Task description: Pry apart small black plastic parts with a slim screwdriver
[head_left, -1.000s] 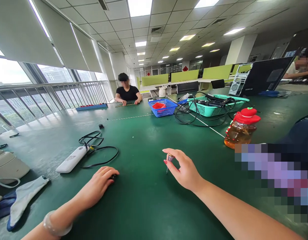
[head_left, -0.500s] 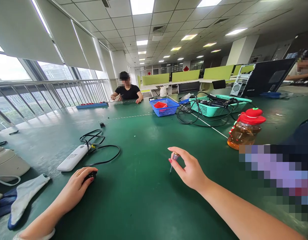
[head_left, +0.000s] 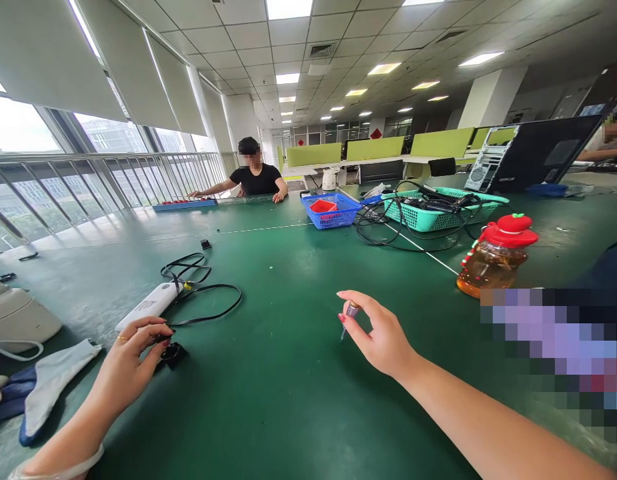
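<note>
My right hand (head_left: 383, 333) grips a small screwdriver (head_left: 352, 310) between thumb and fingers. Its thin shaft points down, its tip at or just above the green table (head_left: 288, 400); contact cannot be told. On the left, my left hand (head_left: 133, 357) is closed in a pinch, with something small and dark at the fingertips that I cannot make out. Just beside those fingertips, a small black object (head_left: 175, 353) rests on the table. A white power bank (head_left: 151, 307) lies right behind this hand, with a black cable (head_left: 223, 289) looping to its right.
A glove (head_left: 55, 387) and a beige device (head_left: 18, 313) lie at far left. To the right stand a red-lidded jar (head_left: 493, 267), a teal basket (head_left: 421, 220) of cables and a blue basket (head_left: 333, 219). Across the table sits a person (head_left: 258, 177) beside a blue tray (head_left: 185, 206).
My left hand has shifted left and lifted off the black object, which now shows beneath its fingertips. The right hand has stayed put. The person opposite has reached an arm to the blue tray.
</note>
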Available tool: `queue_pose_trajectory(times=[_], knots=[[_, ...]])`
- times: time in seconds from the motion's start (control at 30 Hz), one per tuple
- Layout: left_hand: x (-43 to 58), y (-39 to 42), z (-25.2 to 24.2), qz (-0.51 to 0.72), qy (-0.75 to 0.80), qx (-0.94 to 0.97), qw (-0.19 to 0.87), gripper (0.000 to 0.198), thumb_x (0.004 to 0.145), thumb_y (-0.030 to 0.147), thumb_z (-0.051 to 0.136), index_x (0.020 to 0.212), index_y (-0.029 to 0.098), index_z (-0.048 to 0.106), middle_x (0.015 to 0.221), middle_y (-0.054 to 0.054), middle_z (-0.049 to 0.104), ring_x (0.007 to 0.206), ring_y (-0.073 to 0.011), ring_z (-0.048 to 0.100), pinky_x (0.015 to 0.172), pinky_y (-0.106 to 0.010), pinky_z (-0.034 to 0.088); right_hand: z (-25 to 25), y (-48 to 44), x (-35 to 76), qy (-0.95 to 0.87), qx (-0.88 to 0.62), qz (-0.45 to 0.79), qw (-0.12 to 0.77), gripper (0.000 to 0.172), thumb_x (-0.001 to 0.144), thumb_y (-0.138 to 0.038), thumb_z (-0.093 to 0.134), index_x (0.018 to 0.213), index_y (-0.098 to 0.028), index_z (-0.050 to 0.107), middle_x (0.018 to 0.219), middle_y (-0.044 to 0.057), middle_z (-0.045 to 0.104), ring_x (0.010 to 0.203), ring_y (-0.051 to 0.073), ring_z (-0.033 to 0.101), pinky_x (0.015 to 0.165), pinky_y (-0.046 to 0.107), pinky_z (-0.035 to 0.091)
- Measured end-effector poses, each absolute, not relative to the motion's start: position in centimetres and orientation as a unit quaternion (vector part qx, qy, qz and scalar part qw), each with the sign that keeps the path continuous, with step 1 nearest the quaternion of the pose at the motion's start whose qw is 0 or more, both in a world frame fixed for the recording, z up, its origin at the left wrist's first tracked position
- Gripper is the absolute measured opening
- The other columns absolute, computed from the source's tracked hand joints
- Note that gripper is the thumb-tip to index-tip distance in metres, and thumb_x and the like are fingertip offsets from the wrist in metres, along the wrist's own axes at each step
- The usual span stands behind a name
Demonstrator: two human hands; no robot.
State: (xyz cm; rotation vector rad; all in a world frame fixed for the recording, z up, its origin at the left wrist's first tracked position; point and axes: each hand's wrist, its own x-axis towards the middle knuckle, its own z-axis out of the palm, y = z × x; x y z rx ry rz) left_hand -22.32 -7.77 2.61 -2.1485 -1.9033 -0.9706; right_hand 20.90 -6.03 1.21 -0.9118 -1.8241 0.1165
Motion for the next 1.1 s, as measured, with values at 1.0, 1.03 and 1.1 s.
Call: queue_pose_trajectory(times=[1.0, 1.03, 1.1], knots=[[-24.4, -7.6, 2.9, -0.197, -0.674, -0.712, -0.023, 0.057, 0.075, 0.070, 0.053, 0.105, 0.026, 0.074, 0.114, -0.006, 0.072, 0.101, -0.0255, 0.068, 0.083, -0.031, 0.055, 1.0, -5.9, 21.1, -0.759, -0.389, 0.047, 0.520, 0.029, 0.093, -0.020, 0.052, 0.121, -0.027, 0.055, 0.082, 0.000, 0.066, 0.074, 0.016, 0.066, 0.075, 0.031, 0.058], [-24.3, -7.6, 3.0, -0.192, -0.676, -0.711, -0.023, 0.057, 0.076, 0.070, 0.053, 0.105, 0.026, 0.074, 0.115, -0.006, 0.072, 0.101, -0.0254, 0.067, 0.081, -0.030, 0.055, 1.1, -5.9, 21.1, -0.759, -0.388, 0.046, 0.521, 0.029, 0.093, -0.020, 0.052, 0.121, -0.027, 0.055, 0.083, 0.000, 0.066, 0.074, 0.016, 0.066, 0.075, 0.031, 0.058], [-24.1, -7.7, 3.1, -0.187, -0.679, -0.710, -0.025, 0.055, 0.076, 0.068, 0.053, 0.106, 0.026, 0.073, 0.115, -0.006, 0.071, 0.100, -0.0250, 0.067, 0.078, -0.029, 0.055, 1.1, -5.9, 21.1, -0.758, -0.386, 0.043, 0.524, 0.029, 0.093, -0.020, 0.052, 0.120, -0.027, 0.055, 0.082, 0.000, 0.066, 0.074, 0.016, 0.066, 0.075, 0.031, 0.058]])
